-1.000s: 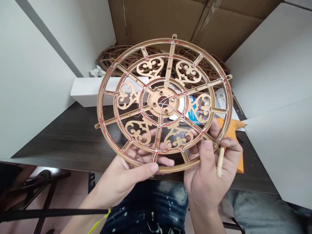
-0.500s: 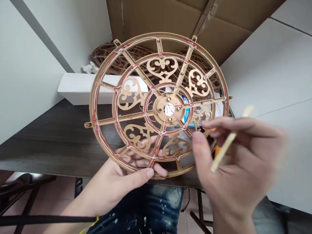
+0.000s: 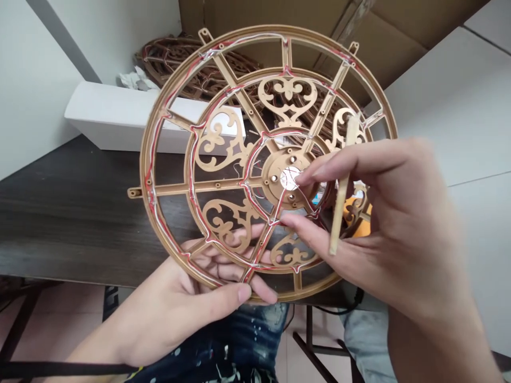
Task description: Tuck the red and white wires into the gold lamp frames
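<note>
A round gold openwork frame (image 3: 215, 184) with spokes and scrollwork fills the middle of the view, tilted up towards me. Red and white wires (image 3: 155, 143) run along its rings and spokes. My left hand (image 3: 199, 298) grips the lower rim, thumb in front and fingers behind. Over the right side of the frame is my right hand (image 3: 391, 223), with a pale flat wooden stick (image 3: 341, 202) held across it. Its index fingertip is at the central hub (image 3: 271, 183) and its thumb tip lies near the wired lower spoke. Whether it pinches a wire is unclear.
A long white box (image 3: 120, 125) stands on the dark table (image 3: 80, 213) at left. Behind it lie several similar wired frames (image 3: 167, 69) and crumpled white paper (image 3: 138, 80). Cardboard (image 3: 255, 16) rises at the back. Something orange (image 3: 361, 229) shows behind the frame at right.
My right hand has moved left and up to the frame's centre, the wooden stick still in it. The frame appears larger and slightly higher, still in my left hand.
</note>
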{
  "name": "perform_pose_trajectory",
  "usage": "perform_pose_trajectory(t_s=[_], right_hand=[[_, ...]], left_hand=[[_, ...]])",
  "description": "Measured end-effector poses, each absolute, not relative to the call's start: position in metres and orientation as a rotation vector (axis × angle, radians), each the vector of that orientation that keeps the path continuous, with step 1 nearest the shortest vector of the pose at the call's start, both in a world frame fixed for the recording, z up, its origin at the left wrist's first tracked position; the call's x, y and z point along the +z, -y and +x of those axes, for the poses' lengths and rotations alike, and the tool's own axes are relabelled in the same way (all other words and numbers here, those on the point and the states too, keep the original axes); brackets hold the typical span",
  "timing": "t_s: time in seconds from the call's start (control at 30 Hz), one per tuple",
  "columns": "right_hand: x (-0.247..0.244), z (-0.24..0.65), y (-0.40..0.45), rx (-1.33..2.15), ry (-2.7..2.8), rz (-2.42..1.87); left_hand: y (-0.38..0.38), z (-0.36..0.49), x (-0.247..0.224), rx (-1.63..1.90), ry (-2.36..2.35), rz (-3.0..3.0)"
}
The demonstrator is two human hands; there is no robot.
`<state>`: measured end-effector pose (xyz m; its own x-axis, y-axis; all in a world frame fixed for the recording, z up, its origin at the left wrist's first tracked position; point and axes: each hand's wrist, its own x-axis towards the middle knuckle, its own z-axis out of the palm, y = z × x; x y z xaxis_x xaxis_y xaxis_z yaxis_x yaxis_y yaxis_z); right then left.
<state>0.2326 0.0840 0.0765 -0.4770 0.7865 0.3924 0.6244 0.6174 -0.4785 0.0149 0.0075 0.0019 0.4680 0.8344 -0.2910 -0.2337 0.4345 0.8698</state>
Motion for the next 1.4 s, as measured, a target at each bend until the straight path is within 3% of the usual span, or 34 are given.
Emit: perform_pose_trajectory(t_s=[0.13, 0.37, 1.4], right_hand=[[0.080, 0.234, -0.087, 0.168, 2.466, -1.073], [0.083, 0.237, -0.086, 0.390, 2.397, -1.125], [0.094, 0.226, -0.088, 0.075, 2.705, -1.074]], left_hand=[[-0.007, 0.012, 0.002, 0.711, -0.856, 0.889], [-0.006, 0.013, 0.000, 0.718, -0.744, 0.799], [-0.005, 0.017, -0.008, 0.832, -0.742, 0.893]])
